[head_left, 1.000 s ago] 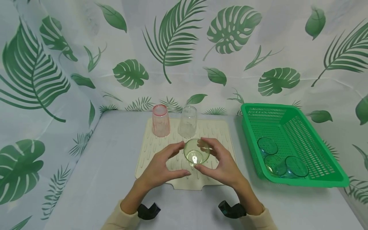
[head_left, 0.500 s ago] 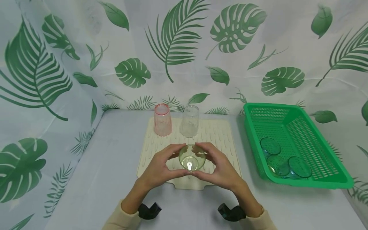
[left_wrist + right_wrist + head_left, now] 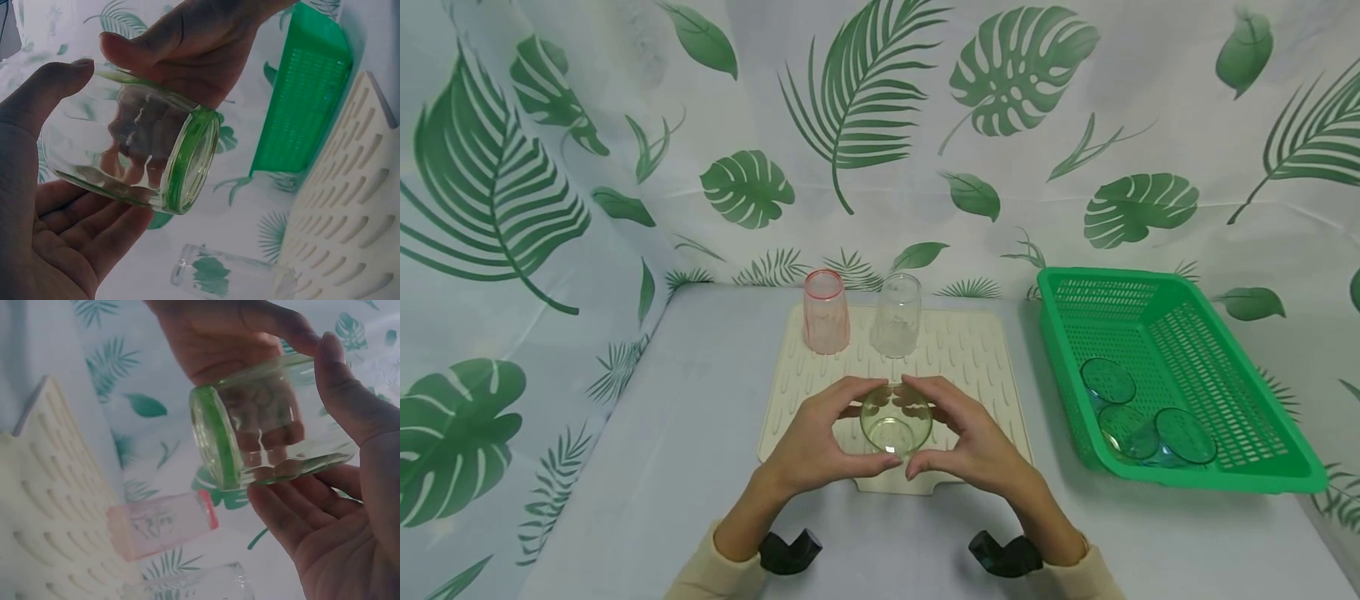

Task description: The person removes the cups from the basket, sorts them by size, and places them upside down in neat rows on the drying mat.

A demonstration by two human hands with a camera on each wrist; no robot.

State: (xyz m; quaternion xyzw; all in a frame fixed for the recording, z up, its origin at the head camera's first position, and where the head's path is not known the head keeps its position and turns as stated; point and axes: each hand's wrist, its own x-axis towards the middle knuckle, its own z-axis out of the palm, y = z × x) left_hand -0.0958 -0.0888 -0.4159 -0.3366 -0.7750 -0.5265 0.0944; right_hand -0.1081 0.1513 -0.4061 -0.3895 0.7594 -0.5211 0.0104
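A pale green glass tumbler is held upright between both hands, above a cream draining mat. My left hand grips its left side, thumb near the rim and fingers behind. My right hand curves its fingers round the right side, while its thumb stands slightly off the glass. In the left wrist view the tumbler's thick green base points toward the mat. Behind the hands, a pink glass and a clear glass stand narrow end up on the mat.
At the right stands a green perforated plastic basket. Three bluish-green glasses, one of them the near-right glass, rest in its near part. A leaf-patterned cloth hangs behind the pale table.
The tumbler has moved left and nearer to me, from the right hand into the left hand's hold. The left thumb now meets it, while the right thumb has eased off.
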